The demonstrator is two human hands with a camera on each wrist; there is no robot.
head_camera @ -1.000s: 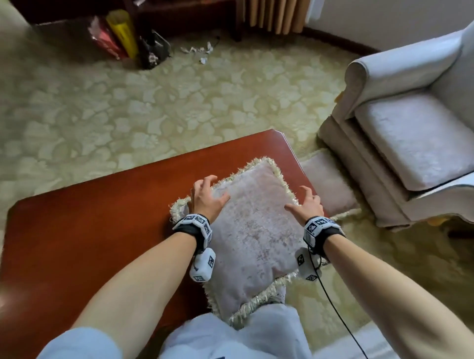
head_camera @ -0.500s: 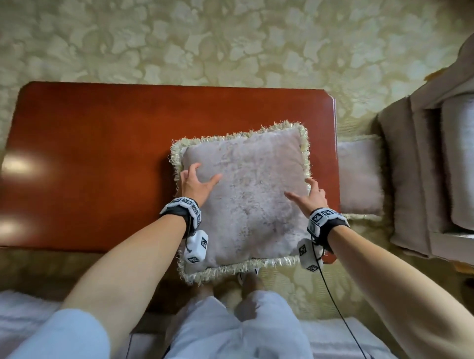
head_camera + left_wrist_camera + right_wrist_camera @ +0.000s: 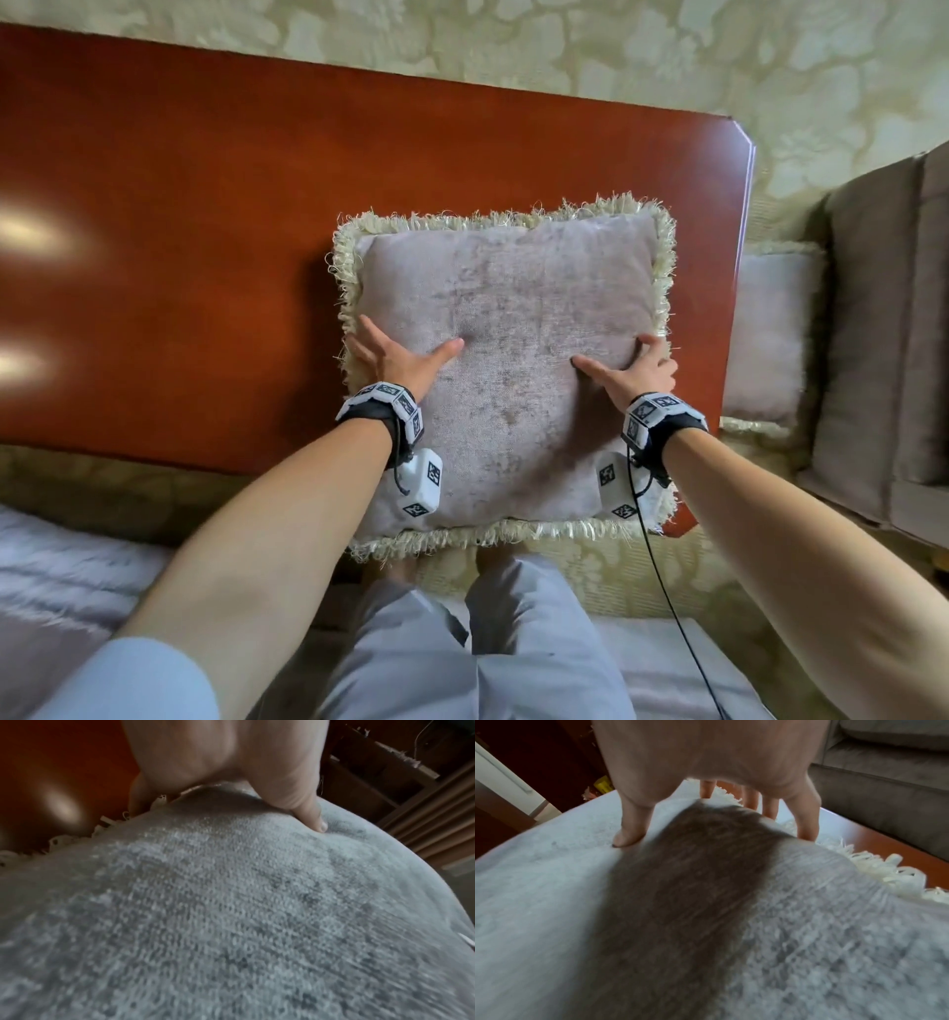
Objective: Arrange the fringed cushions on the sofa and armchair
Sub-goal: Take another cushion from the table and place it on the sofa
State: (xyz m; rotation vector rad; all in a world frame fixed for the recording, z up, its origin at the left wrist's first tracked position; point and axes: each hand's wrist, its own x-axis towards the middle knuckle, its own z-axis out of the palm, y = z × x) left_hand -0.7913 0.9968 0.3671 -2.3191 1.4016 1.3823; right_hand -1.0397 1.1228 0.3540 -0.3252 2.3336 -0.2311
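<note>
Both hands, left hand (image 3: 393,360) and right hand (image 3: 634,367), grip the fringed cushion's (image 3: 508,360) side edges on the table (image 3: 179,231).

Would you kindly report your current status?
Left hand and right hand grip fringed cushion on table. Second cushion on floor. Nothing blocking.

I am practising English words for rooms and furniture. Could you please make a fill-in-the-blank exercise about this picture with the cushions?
1. The fringed cushion under both hands lies on the red-brown wooden ____.
2. The second cushion lies on the carpet between the table and the ____.
3. The left hand and right hand both hold the fringed cushion at its ____ and right edges.
4. The edge of each cushion is trimmed with a cream ____.

Missing words: table; armchair; left; fringe
</note>
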